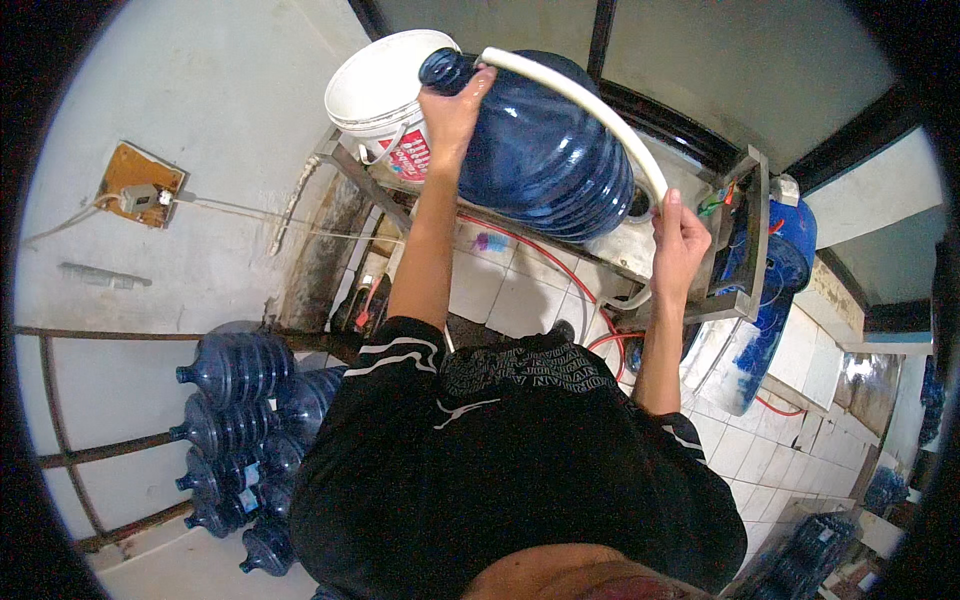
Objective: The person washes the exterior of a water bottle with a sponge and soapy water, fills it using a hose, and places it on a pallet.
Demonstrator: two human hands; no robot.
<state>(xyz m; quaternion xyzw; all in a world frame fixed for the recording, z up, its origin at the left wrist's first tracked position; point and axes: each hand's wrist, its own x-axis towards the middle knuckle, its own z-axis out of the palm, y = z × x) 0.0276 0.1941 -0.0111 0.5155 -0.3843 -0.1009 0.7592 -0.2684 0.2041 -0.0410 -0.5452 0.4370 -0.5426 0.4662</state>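
A large blue plastic water jug (547, 142) lies tilted on a metal-framed stand, its open neck pointing left over the rim of a white plastic bucket (390, 82). My left hand (456, 112) grips the jug at its neck. In my right hand (679, 236) is a white hose (600, 109), held near the jug's base; the hose arches along the jug's far side and ends close to the neck. Whether water runs from hose or jug cannot be told.
The stand's metal frame (727, 307) rises at the right, beside a blue plastic drum (776, 300). A red hose (559, 262) runs over the tiled floor below. Blue water jugs (240, 367) are stacked at lower left. An electrical socket (139, 199) is on the left wall.
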